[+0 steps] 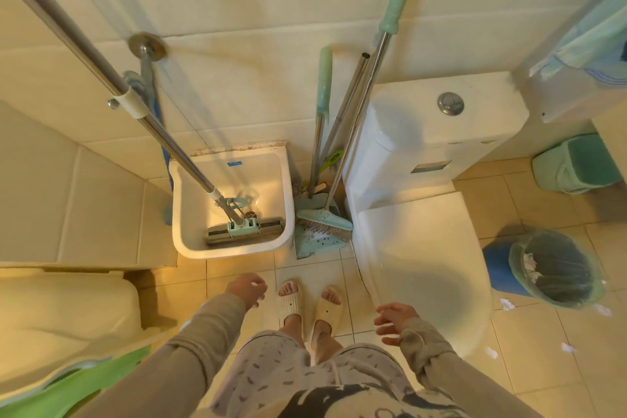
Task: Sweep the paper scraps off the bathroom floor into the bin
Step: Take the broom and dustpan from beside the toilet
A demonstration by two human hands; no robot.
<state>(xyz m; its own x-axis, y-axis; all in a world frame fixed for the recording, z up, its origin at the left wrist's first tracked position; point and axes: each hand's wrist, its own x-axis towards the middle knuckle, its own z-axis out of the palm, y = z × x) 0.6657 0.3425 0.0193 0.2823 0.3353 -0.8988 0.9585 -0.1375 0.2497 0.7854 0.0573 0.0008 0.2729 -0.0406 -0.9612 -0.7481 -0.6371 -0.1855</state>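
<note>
White paper scraps [507, 304] lie on tiles [539, 370] beside the blue, green-lined bin [497, 265]; our left hand [247, 289] and right hand [394, 321] hang loose, empty. Sweeping hasn't begun: next we fetch the mint-green, steel-handled broom [327, 216].

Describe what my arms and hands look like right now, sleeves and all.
Both arms are in long, loose grey-beige sleeves that reach the wrists. The left sleeve lies fairly smooth, and the right sleeve is wrinkled and bunched at the cuff. The left hand and right hand are bare, with no gloves, and no watch or ring shows.
</note>
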